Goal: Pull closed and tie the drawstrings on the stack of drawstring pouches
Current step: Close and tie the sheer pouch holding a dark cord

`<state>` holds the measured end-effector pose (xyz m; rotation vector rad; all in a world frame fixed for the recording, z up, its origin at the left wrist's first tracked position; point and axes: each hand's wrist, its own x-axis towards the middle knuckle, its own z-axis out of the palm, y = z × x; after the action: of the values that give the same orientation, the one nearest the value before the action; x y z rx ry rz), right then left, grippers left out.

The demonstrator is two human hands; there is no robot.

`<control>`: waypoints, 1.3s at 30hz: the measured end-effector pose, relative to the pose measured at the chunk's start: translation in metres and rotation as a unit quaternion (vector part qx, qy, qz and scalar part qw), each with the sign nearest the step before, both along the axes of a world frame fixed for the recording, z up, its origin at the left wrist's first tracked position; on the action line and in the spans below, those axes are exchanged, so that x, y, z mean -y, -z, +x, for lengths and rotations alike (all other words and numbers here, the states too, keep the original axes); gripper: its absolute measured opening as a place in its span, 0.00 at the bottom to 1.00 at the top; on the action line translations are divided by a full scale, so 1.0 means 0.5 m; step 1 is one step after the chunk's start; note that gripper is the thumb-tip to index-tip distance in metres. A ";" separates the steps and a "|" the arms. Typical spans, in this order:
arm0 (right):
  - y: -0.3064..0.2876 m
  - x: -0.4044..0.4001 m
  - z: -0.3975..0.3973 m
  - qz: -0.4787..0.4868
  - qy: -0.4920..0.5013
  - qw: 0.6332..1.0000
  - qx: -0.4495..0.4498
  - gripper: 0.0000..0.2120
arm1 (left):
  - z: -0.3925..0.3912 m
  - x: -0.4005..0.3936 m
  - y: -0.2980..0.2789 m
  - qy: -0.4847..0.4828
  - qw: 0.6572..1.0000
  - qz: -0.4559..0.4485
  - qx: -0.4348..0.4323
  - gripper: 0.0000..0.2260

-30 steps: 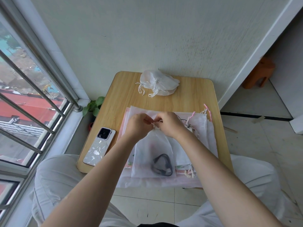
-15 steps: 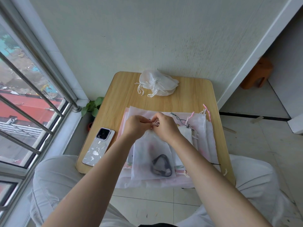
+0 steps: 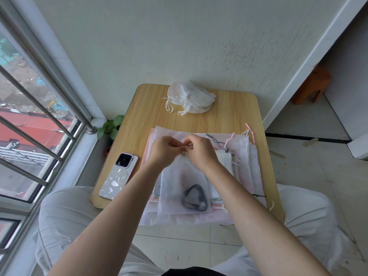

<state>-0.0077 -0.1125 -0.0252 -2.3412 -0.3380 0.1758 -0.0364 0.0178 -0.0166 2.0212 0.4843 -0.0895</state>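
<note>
Small wooden table (image 3: pixel 229 116) set against a wall, seen from above. Top white drawstring pouch (image 3: pixel 179 186) lies on the stack of flat pouches (image 3: pixel 245 166) at the table's near centre; a dark coiled cable (image 3: pixel 195 198) shows through its fabric near the bottom. Pouch mouth is gathered at the far end. Left hand (image 3: pixel 164 151) and right hand (image 3: pixel 201 152) meet just over that mouth, fingers curled, both pinching the white drawstring (image 3: pixel 186 149) between fingertips. Knot itself too small to make out. Pile of tied white pouches (image 3: pixel 191 99) sits at the far edge, well apart. Phone (image 3: pixel 118 175) lies face down left of the stack.
</note>
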 end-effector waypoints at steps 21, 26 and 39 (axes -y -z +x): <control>-0.016 0.017 0.040 0.081 -0.014 0.947 -0.311 0.12 | -0.023 0.004 0.030 0.067 0.960 0.199 0.186 0.10; -0.033 0.034 0.040 0.195 0.001 0.875 -0.443 0.08 | -0.030 0.004 0.036 0.006 0.964 0.195 0.182 0.12; -0.015 0.032 0.041 0.298 0.053 0.834 -0.462 0.07 | -0.020 0.010 0.030 0.050 0.974 0.178 0.134 0.04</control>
<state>0.0129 -0.1287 -0.0177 -1.4220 0.2076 0.9561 -0.0464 0.0128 -0.0316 2.3640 0.2373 0.2216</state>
